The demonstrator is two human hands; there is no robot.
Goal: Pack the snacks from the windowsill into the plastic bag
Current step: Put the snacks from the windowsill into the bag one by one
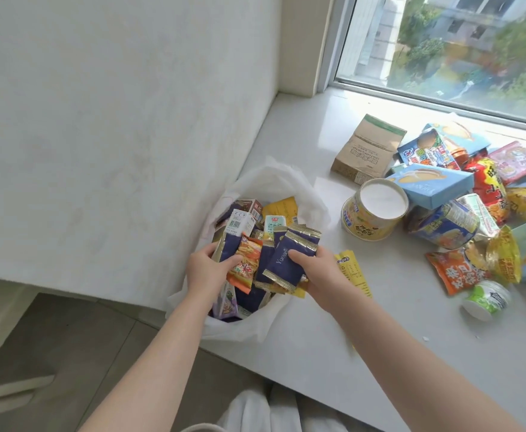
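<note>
1. the plastic bag (274, 179), thin, white and crumpled, sits open at the left end of the smooth pale windowsill (317, 353), close to the wall (115, 135).
2. your left hand (207, 269) is curled round a glossy navy-and-gold packet (227, 244) at the bag's left side.
3. your right hand (316, 272) grips a fan of flat navy sachets (289, 260) with crimped gold ends, thumb on top, over the bag's mouth.
4. inside the bag lie small cartons (274, 226) and an orange foil packet (246, 260).
5. a slim yellow sachet (349, 266) lies flat on the sill, just beside your right hand.
6. the unpacked snacks are heaped to the right, near the window (473, 42): a round yellow tub (373, 210) tilted with its white end up, a brown paper carton (366, 148), a light blue rectangular box (433, 185), a crinkled red foil bag (486, 179) and a small green-and-white cup (487, 299) tipped over.
</note>
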